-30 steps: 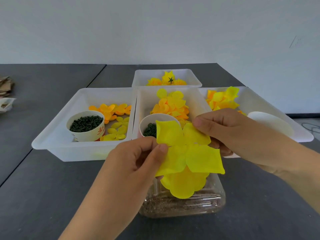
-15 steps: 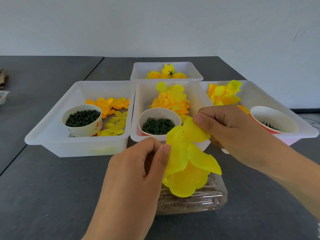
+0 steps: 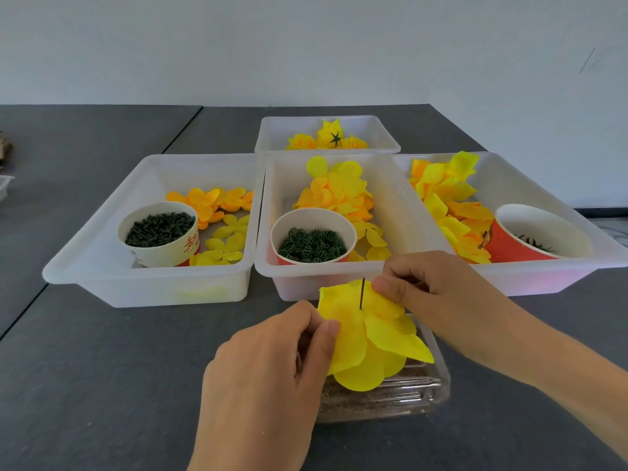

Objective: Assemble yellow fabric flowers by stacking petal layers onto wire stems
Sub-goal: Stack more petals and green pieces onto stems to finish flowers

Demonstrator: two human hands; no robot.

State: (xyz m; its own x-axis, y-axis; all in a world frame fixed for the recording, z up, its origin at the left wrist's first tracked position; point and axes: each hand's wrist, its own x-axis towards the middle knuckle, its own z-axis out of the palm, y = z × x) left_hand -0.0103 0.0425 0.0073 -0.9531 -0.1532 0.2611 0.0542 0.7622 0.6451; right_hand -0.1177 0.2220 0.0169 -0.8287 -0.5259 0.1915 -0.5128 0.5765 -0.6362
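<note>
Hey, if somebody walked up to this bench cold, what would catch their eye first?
Front and centre, the left hand and right hand pinch a bright yellow petal layer with a thin dark wire stem poking up through it, above a clear container. Behind it, white trays on the dark table hold yellow and orange petals and paper cups of dark green parts.
</note>
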